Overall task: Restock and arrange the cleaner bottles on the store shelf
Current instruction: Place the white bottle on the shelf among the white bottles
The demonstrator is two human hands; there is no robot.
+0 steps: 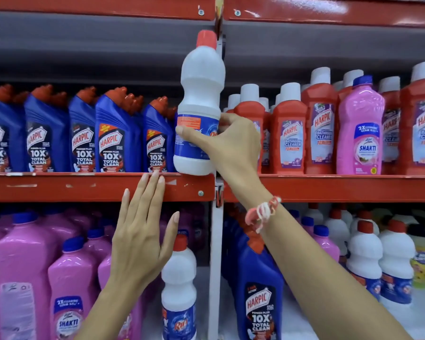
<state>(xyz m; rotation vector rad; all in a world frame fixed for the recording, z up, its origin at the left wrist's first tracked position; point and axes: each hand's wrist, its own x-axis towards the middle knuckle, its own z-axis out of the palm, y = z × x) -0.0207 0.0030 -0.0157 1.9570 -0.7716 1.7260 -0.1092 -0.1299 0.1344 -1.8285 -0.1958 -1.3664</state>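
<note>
My right hand [227, 146] grips a white cleaner bottle [200, 94] with a red cap and a blue label around its middle. The bottle is upright, its base at the front edge of the upper red shelf [96, 187], in front of the upright post between the two bays. To its left stands a row of blue Harpic bottles [111, 136]. To its right stand red Harpic bathroom cleaner bottles [288, 136]. My left hand [142, 231] is below, fingers spread and empty, its fingertips touching the shelf's front edge.
A pink Shakti bottle [360, 133] stands among the red ones on the upper shelf. The lower shelf holds pink Shakti bottles [66, 285], a white Rin bottle [179, 285], a blue Harpic bottle [259, 290] and several more white bottles [378, 261]. Another red shelf [96, 6] runs overhead.
</note>
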